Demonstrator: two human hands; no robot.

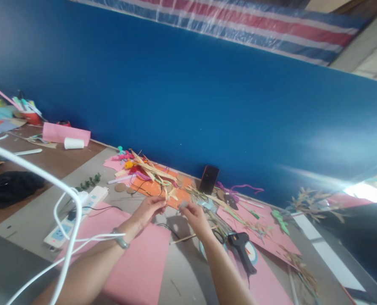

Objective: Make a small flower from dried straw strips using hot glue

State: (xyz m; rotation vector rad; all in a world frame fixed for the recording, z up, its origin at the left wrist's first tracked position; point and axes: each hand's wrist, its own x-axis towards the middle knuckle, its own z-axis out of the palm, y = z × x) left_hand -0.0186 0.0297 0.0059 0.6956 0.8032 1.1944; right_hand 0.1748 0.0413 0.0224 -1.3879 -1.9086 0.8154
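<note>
My left hand (151, 208) is closed in a pinch at the front of the craft pile, a bracelet on its wrist. Pale straw-like strips (172, 194) rise at its fingertips, and it seems to grip their lower end. A short way to the right, my right hand (194, 215) pinches a small greyish piece (183, 205), too blurred to name. Behind both hands lies orange paper (148, 186) under loose straw strips and thin dark wires. A black glue gun (243, 250) rests right of my right forearm.
A white power strip (63, 228) and a white cable (76, 212) cross the left side. Pink paper sheets (137, 262) cover parts of the table. A phone (209, 178) leans on the blue wall (188, 93). Dried stems (252, 224) lie to the right.
</note>
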